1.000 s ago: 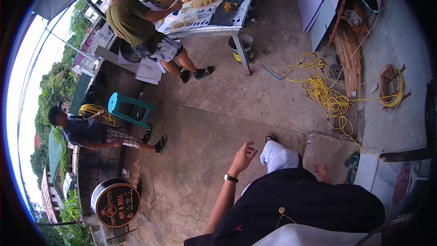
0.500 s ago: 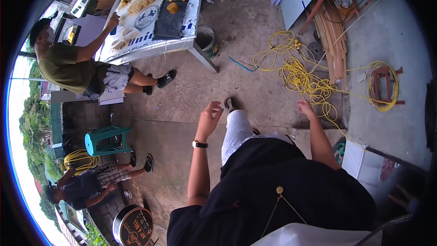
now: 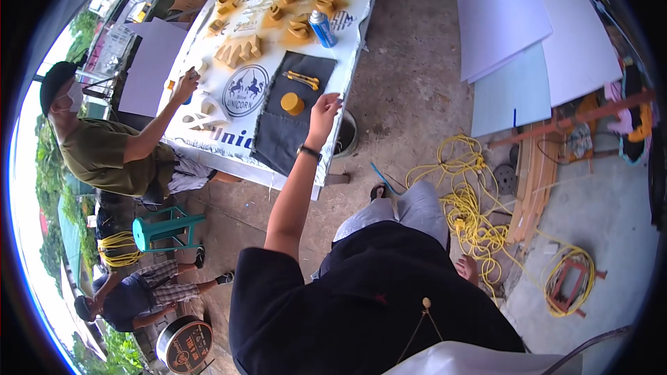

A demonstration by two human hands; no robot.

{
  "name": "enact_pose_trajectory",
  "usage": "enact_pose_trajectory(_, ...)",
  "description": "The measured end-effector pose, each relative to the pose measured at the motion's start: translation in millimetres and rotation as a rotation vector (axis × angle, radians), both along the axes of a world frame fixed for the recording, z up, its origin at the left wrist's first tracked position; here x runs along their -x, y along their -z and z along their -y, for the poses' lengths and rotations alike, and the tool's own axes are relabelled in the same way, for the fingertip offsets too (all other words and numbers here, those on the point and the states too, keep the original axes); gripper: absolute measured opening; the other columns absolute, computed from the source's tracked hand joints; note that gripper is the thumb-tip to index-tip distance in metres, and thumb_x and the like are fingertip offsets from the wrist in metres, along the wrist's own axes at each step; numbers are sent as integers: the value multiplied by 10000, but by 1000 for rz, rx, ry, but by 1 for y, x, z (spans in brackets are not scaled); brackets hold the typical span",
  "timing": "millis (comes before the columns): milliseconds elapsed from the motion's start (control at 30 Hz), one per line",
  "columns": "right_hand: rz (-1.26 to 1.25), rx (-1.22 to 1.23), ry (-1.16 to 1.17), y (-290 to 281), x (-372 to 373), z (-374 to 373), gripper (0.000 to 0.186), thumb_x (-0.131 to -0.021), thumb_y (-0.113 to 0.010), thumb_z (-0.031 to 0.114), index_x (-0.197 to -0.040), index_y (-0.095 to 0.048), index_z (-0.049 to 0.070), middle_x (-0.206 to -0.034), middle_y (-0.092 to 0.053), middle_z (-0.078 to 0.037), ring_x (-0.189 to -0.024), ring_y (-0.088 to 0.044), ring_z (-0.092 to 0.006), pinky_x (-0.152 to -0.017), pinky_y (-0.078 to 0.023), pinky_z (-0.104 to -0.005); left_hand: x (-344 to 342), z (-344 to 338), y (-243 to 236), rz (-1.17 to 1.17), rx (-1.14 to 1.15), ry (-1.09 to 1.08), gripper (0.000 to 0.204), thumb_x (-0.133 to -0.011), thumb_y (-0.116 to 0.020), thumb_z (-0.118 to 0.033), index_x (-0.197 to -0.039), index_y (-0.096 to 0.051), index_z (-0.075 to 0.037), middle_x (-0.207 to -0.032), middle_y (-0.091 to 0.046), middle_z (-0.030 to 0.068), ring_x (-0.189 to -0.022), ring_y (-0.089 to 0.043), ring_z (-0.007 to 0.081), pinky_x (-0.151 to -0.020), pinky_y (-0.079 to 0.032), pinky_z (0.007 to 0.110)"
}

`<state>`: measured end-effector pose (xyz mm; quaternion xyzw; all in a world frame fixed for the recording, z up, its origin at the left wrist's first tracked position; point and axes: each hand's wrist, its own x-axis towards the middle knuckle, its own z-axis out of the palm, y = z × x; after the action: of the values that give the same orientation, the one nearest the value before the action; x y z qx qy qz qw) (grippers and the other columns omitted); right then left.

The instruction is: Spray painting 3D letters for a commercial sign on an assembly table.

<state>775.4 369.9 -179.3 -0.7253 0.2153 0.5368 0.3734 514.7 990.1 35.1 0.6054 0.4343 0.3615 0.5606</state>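
My left hand (image 3: 324, 117) reaches over the near right edge of a white banner-covered table (image 3: 347, 45). Its fingers are loosely bent and apart, holding nothing. Beside it lies a dark cloth (image 3: 278, 135), bearing a round yellow cap-like piece (image 3: 292, 103) and a yellow utility knife (image 3: 302, 80). A blue spray can (image 3: 322, 29) stands just beyond the cloth. Thick yellow-painted letter pieces (image 3: 237, 50) and pale unpainted ones (image 3: 208, 112) are spread over the banner. My right hand (image 3: 467, 269) hangs low by my side, partly hidden by my body; its visible fingers look loose and empty.
Across the table's left side, a masked person (image 3: 114, 135) holds a small blue can. Another person (image 3: 132, 298) sits near a green stool (image 3: 167, 228). Tangled yellow cable (image 3: 462, 219) and wooden planks (image 3: 535, 180) lie at the right, below leaning white sheets (image 3: 500, 21).
I have stepped forward, closer to the table. My left hand has gone up and forward to the dark cloth's edge. My right hand has dropped back beside my body.
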Motion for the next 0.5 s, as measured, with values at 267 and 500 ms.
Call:
enact_pose_trajectory(267, 315, 111, -691, -11, -211, -174, 312, -820, -507, 324, -1039, -493, 102, -922, -546, -50, -838, -548, -219, -685, -428, -397, -143, -247, 76, -387, -201, -615, 955, -575, -762, -183, -1276, -157, 50, -1277, -251, 236, -1193, -273, 338, -1004, -236, 353)
enact_pose_trajectory(500, 693, 203, -1442, 5, -452, -385, 293, -838, -469, 316, -1047, -492, 111, -903, -545, -49, -800, -555, -202, -639, -441, -360, -174, -272, 118, -182, -190, -902, 911, -588, -755, -121, -1280, -171, -24, -1243, -366, 160, -1145, -393, 268, -960, -306, 336)
